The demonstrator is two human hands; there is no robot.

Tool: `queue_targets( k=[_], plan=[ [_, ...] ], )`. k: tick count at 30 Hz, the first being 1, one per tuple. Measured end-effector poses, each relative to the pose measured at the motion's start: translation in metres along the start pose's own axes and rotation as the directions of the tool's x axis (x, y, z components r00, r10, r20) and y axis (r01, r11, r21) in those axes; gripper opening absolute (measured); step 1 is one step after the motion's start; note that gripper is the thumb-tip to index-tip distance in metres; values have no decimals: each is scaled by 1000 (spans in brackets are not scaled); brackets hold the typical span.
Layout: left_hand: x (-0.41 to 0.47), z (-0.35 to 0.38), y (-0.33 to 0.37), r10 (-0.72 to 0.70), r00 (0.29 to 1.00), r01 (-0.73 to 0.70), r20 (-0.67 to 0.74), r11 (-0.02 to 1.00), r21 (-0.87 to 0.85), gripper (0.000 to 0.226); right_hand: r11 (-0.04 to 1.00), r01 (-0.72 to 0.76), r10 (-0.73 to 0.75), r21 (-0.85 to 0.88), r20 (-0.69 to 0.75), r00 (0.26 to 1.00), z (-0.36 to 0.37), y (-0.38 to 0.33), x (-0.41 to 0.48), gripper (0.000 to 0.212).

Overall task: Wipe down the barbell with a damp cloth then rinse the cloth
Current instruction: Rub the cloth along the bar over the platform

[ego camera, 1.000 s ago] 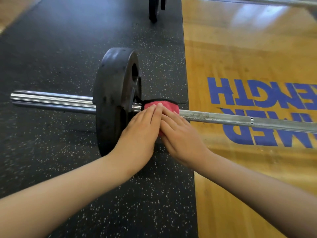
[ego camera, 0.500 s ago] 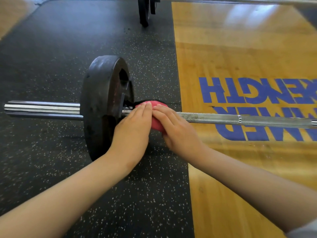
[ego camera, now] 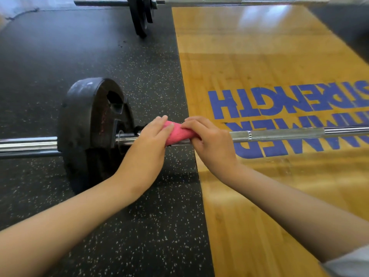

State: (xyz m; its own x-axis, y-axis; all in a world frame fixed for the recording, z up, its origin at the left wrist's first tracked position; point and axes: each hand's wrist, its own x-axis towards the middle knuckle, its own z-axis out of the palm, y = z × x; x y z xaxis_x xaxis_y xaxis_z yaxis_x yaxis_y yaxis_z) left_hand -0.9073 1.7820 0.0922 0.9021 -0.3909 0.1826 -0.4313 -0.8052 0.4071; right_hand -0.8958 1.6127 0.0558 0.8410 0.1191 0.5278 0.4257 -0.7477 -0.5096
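**A:** Where is your cloth?

**B:** The pink cloth [ego camera: 177, 133] is draped over the bar [ego camera: 279, 134], just right of the plate [ego camera: 87, 126]. A strip of knurled steel shows under its lower edge.

**A:** And your left hand?

**B:** Your left hand [ego camera: 148, 142] covers the cloth's left end, fingers bent over the top, gripping it against the bar. Whether your thumb goes underneath I cannot tell.

**A:** Your right?

**B:** Your right hand [ego camera: 211, 140] grips the cloth's right end, fingers curled over it, knuckles up. The two hands are near each other, not touching; pink shows between them.

**A:** How does the bar lie?

**B:** Across you, left to right. The plate stands upright on the speckled black mat [ego camera: 139, 226]; the bar runs on past it to the left. To the right it crosses the wooden platform [ego camera: 259, 196] and blue lettering [ego camera: 279, 100] that reads upside down from your side. Your hands sit about at the seam between mat and platform.

**A:** Anything else nearby?

**B:** A second bar [ego camera: 199, 0] with dark plates [ego camera: 141, 17] lies along the top edge, well apart from yours.
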Motion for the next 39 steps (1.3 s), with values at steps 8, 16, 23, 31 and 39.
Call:
queue_targets(
  k=[8,16,23,31,39],
  plan=[
    [19,14,8,194,981,-190,-26,974,122,58,972,-85,79,220,35,996,-29,10,-7,29],
    [43,37,54,371,928,-366,26,895,255,67,943,-218,252,251,-113,961,-66,26,-18,24],
    [80,51,101,438,894,-435,96,792,429,54,953,-230,264,195,-168,950,-104,62,-3,11],
    [120,38,166,532,809,-583,249,677,450,61,960,-232,262,156,-216,940,-186,90,7,12],
    [137,84,214,625,738,-673,253,655,344,63,950,-296,312,101,-264,913,-222,138,-15,17]
  ],
)
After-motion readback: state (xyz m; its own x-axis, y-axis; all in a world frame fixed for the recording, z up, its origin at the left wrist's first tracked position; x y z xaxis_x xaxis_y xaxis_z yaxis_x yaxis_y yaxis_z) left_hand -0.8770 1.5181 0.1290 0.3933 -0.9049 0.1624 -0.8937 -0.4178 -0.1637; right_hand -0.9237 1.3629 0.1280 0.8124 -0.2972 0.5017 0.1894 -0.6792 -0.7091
